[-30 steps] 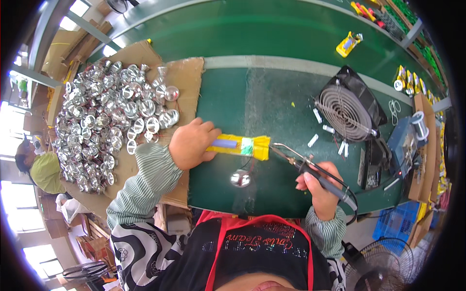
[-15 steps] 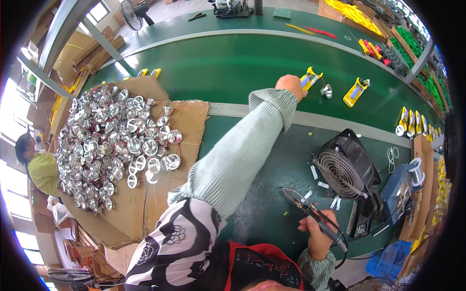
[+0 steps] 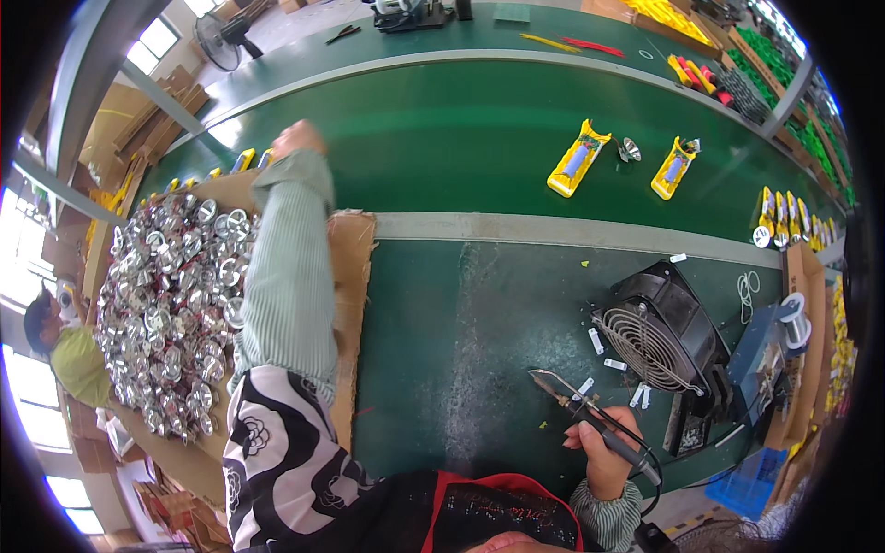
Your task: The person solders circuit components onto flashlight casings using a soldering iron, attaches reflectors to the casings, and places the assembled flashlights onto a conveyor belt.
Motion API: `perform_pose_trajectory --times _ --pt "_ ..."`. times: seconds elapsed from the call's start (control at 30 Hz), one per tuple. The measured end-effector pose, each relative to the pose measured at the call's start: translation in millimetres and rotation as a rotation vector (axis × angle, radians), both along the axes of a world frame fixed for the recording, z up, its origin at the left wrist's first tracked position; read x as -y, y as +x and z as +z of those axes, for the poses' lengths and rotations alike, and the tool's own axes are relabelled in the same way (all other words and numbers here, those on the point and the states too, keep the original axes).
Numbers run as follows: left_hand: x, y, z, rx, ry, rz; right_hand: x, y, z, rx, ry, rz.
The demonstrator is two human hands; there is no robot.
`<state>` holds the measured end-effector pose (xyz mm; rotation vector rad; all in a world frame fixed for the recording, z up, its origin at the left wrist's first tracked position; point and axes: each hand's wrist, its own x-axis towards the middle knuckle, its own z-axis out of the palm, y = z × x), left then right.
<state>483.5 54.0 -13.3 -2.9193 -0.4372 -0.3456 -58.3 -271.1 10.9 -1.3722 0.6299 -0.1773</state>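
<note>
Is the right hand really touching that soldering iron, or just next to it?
Touching. The head view shows it: the right hand is curled around the soldering iron, gripping its handle with no gap between them.

The view comes from a wide fisheye camera, the left one of a pair on the person's head; it looks down and forward over the counter (image 3: 406,369), from rather near; the wearer's own chest (image 3: 461,516) enters at the lower edge; the right hand (image 3: 604,461) and, farther off, the left hand (image 3: 300,138) are inside its field; straight edges bend toward the round dark rim, with windows (image 3: 35,401) at the left side.
</note>
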Motion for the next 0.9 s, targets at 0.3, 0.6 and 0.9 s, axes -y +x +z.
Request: perform_pose_trajectory --times 0.3,0.6,0.9 --pt "-99 67 -52 -0.205 -0.01 0.25 -5 15 2 -0.012 -0.04 0.004" --pt "-136 105 -79 -0.236 0.051 0.158 4 13 7 -0.048 -0.095 0.04" --pt "-85 83 -36 -0.173 0.068 -0.27 8 5 0 0.068 -0.144 0.056"
